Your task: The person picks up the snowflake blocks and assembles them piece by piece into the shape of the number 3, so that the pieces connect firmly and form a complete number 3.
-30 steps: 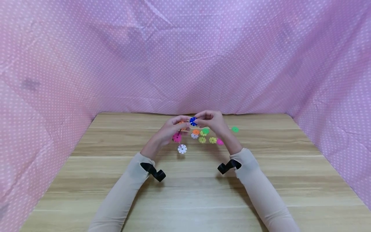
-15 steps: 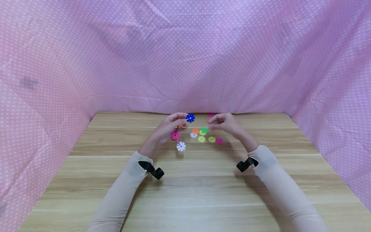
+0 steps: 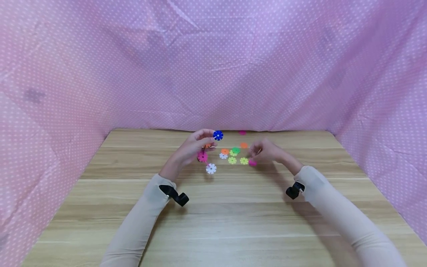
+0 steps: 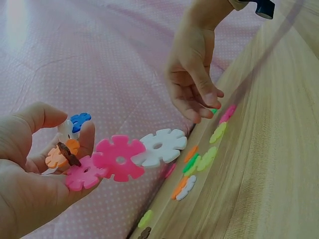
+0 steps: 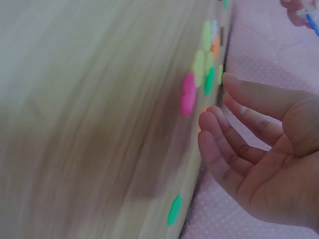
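My left hand [image 3: 191, 148] pinches a chain of joined plastic snowflake discs, held above the table. In the left wrist view the chain includes a blue disc [image 4: 80, 121], an orange disc [image 4: 56, 158], a brown disc [image 4: 69, 154], two pink discs, one nearer the middle [image 4: 119, 158], and a white disc [image 4: 163, 147] at its outer end. Part of the chain is hidden by the fingers. To the right, my right hand [image 3: 268, 151] hovers with loosely bent fingers and nothing between them. It is nearest a loose pink disc [image 5: 188, 94].
Several loose discs lie on the wooden table [image 3: 213, 222] between the hands: yellow [image 3: 232, 160], green [image 3: 236, 150], orange [image 3: 225, 151] and white [image 3: 223, 156]. Another pink disc [image 3: 242, 132] lies by the far edge. A pink dotted cloth [image 3: 213, 66] hangs behind.
The right hand has let go of the blue disc's area and moved right and nearer, over the table's loose discs. The left hand keeps the chain, shifted slightly left.
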`<control>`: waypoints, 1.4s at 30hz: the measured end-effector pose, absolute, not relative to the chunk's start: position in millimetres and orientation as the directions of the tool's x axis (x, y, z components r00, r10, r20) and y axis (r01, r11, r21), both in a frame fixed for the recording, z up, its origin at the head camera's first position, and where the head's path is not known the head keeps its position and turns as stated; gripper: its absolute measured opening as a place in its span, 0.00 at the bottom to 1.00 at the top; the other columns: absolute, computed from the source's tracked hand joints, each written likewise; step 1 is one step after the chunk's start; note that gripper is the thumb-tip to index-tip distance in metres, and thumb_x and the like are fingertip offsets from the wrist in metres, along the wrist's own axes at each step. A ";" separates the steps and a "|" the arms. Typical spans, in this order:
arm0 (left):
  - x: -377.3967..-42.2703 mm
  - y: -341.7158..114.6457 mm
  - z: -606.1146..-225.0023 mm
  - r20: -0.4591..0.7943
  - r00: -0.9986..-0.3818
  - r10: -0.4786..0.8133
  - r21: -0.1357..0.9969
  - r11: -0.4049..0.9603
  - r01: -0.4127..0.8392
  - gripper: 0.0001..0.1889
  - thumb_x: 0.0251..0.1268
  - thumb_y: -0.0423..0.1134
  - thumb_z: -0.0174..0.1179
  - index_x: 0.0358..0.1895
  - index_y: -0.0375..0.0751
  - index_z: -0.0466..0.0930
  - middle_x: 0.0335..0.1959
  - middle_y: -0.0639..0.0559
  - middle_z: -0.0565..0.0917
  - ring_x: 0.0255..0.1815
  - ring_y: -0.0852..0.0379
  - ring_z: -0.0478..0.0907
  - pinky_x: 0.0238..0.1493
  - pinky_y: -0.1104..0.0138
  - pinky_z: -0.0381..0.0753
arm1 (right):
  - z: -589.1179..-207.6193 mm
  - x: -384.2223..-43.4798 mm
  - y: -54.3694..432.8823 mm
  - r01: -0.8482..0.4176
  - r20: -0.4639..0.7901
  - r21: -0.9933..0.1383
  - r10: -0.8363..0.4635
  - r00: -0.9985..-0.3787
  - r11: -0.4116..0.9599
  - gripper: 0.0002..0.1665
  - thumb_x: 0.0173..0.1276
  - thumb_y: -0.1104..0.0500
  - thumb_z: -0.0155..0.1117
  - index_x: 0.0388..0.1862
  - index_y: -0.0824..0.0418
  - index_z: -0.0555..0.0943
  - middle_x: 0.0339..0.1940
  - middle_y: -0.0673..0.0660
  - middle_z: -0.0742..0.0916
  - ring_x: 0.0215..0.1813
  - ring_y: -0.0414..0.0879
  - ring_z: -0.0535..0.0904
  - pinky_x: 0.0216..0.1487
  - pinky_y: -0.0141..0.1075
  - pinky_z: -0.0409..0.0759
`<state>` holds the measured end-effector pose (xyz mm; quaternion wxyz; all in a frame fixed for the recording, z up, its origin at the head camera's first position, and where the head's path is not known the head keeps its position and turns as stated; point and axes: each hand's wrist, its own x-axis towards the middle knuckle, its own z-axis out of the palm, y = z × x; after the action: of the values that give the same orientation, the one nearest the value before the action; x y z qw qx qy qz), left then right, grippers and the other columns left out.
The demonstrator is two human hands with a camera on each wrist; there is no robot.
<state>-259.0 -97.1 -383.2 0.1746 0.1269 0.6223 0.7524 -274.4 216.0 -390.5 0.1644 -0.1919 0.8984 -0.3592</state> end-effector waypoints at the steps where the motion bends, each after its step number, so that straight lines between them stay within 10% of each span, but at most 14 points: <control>1: -258.9 -97.0 -383.1 -0.024 -0.906 0.422 0.981 -0.165 -0.102 0.14 0.77 0.29 0.52 0.61 0.34 0.71 0.50 0.48 0.78 0.50 0.52 0.80 0.75 0.42 0.67 | -392.1 -274.9 217.1 -0.231 -0.165 -0.706 -0.473 -0.866 0.669 0.17 0.59 0.68 0.75 0.46 0.72 0.84 0.39 0.65 0.88 0.41 0.48 0.82 0.43 0.33 0.83; 29: -259.8 -99.6 -382.0 0.016 -0.908 0.420 0.988 -0.144 -0.050 0.21 0.77 0.27 0.48 0.69 0.38 0.66 0.54 0.49 0.75 0.53 0.54 0.81 0.62 0.62 0.84 | -403.0 -272.9 215.6 -0.225 -0.194 -0.665 -0.456 -0.868 0.712 0.15 0.56 0.69 0.77 0.40 0.71 0.82 0.34 0.60 0.84 0.39 0.46 0.75 0.39 0.31 0.75; 42: -258.0 -99.6 -380.7 0.035 -0.909 0.415 0.986 -0.162 -0.035 0.20 0.78 0.28 0.48 0.70 0.36 0.64 0.55 0.49 0.75 0.54 0.51 0.80 0.69 0.52 0.78 | -393.3 -276.6 202.7 -0.220 -0.094 -0.734 -0.417 -0.904 0.643 0.13 0.60 0.73 0.70 0.45 0.71 0.84 0.38 0.62 0.85 0.40 0.46 0.77 0.38 0.31 0.79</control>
<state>-258.0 -99.6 -380.7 0.1505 0.1506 0.6297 0.7471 -276.6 202.7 -393.3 0.1283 -0.1775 0.8971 -0.3836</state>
